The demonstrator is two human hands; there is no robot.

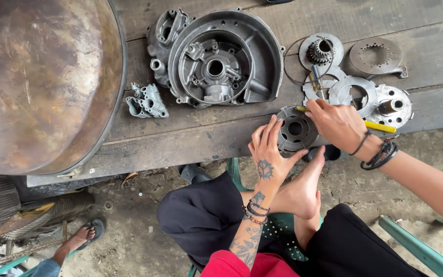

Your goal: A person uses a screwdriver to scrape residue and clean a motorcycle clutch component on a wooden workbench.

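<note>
My left hand (269, 147) rests with spread fingers on the near rim of a round grey metal hub (296, 131) lying at the wooden bench's front edge. My right hand (337, 123) grips a yellow-handled tool (380, 126) whose tip points at the hub's upper right rim. Just beyond the hub lie flat ring plates (352, 90), a small gear on a disc (321, 50) and a toothed round plate (375, 55). A flanged hub (395, 106) sits to the right.
A large grey engine cover (224, 56) and a small cast part (146, 101) lie on the bench (190, 136). A big rusty metal bowl (42, 82) fills the left. My bare foot (303, 187) is raised below the bench; another person's sandalled foot (85, 236) is at lower left.
</note>
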